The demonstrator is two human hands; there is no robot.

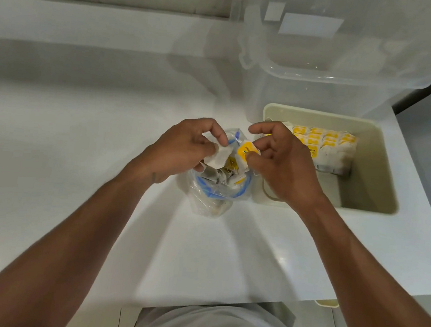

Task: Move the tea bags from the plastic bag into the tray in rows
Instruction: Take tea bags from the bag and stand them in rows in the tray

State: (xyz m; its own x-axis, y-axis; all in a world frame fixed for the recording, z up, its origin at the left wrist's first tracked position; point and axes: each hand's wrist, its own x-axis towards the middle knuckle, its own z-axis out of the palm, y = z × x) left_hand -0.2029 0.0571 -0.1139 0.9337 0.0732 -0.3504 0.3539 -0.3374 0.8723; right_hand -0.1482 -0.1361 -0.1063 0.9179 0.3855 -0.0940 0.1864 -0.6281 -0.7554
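The left hand (181, 150) pinched a white tea bag (216, 158) between thumb and fingers, just above the open plastic bag (214, 192) standing on the surface (81, 130). The right hand (282, 166) pinched a yellow tag (245, 151) beside it. More tea bags (223, 177) lay inside the plastic bag. Just to its right sat the tray (374, 177), with packed rows (325, 147) of yellow-tagged bags near its far wall. A clear tub (347, 70) stood behind the tray

One left hand (182, 147), one right hand (282, 164), one bag (211, 197), one tray (318, 111), one clear tub (321, 76), one bench (82, 125); tea bags (328, 144) too crowded to count.
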